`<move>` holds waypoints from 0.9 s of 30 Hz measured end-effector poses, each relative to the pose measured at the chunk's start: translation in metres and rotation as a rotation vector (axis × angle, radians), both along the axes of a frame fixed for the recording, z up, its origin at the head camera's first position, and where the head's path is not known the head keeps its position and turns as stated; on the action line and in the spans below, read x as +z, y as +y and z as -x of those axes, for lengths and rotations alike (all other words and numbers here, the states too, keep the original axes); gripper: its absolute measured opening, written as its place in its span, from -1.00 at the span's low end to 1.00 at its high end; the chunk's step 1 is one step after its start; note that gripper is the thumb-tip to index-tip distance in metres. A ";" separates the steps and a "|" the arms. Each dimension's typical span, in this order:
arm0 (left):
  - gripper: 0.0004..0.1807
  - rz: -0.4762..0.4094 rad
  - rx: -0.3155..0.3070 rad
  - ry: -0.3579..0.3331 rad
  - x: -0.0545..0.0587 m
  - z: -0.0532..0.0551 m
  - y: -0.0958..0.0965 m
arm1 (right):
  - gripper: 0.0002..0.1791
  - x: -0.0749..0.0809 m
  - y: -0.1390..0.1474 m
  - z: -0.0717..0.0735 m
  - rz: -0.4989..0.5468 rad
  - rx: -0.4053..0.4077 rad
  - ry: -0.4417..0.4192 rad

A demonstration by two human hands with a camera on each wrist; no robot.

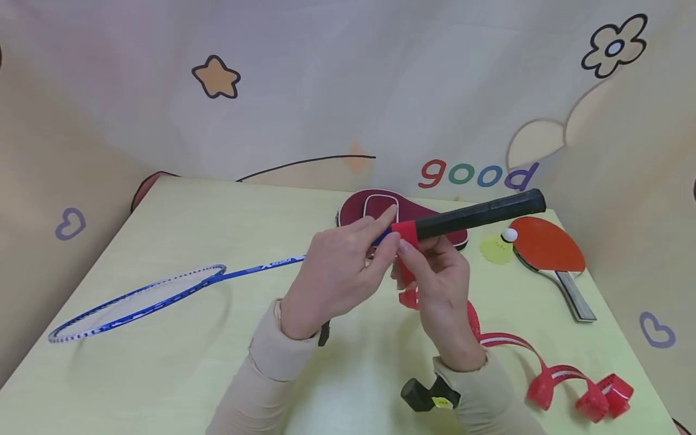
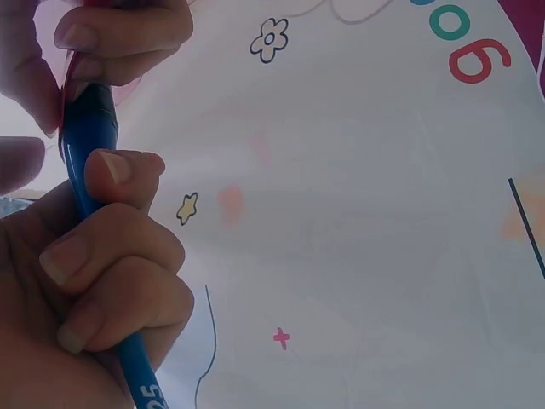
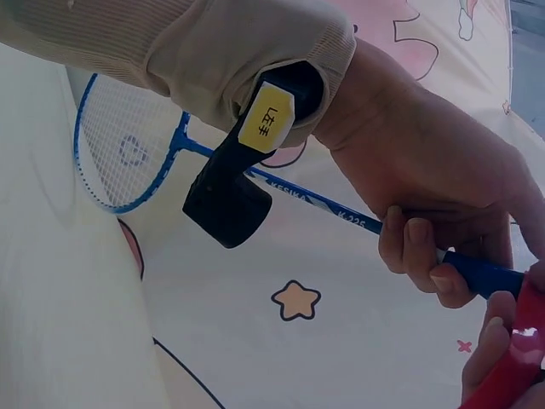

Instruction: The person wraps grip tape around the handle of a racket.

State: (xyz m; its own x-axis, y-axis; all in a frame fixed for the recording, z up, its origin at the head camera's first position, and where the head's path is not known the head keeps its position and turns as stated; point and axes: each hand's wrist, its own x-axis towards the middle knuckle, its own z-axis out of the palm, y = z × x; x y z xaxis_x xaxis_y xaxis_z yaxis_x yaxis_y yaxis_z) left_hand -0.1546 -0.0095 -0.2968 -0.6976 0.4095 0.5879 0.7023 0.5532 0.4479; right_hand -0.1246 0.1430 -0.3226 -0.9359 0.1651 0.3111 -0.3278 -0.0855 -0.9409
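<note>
Left hand [image 1: 342, 272], fingers curled round the racket [image 1: 272, 265] beside its black handle [image 1: 481, 214]; right hand [image 1: 443, 290], fingers pinching red tape [image 1: 405, 232] at that handle's base, its loose end trailing rightward; behind the fingers, a case [image 1: 353, 202]; well to their right, shuttlecock [image 1: 495, 251] and paddle [image 1: 549, 244].

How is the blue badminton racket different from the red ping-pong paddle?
The badminton racket is gripped in the left hand; the ping-pong paddle lies on the table. The badminton racket's head is strung and see-through; the ping-pong paddle's face is solid red. The badminton racket is long with a thin shaft; the ping-pong paddle is shorter. Both have handles.
</note>
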 end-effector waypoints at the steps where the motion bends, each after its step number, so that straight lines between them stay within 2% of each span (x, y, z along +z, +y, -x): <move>1: -0.55 -0.009 -0.003 0.005 0.000 0.000 0.001 | -0.90 0.000 0.000 0.000 0.000 0.002 0.007; 5: -0.60 -0.062 -0.017 0.032 -0.001 0.000 -0.001 | -0.89 0.001 0.001 -0.001 -0.016 0.013 0.028; 9: -0.65 -0.115 -0.027 0.018 0.001 -0.002 -0.003 | -0.69 0.000 0.003 0.002 -0.062 0.055 0.062; 13: -0.69 -0.141 -0.023 0.002 0.003 -0.004 -0.004 | -0.41 0.001 0.010 0.008 -0.038 0.181 0.127; 15: -0.66 -0.145 -0.027 -0.008 0.004 -0.006 -0.003 | -0.34 0.000 0.016 0.010 0.000 0.263 0.166; 18: -0.56 -0.129 -0.043 -0.028 0.005 -0.007 -0.002 | -0.35 -0.002 0.023 0.014 0.040 0.380 0.239; 21: -0.50 -0.103 -0.053 -0.056 0.007 -0.009 -0.001 | -0.42 -0.004 0.027 0.016 0.051 0.456 0.303; 27: -0.53 -0.056 -0.055 -0.081 0.011 -0.012 -0.003 | -0.62 -0.006 0.028 0.018 0.044 0.482 0.345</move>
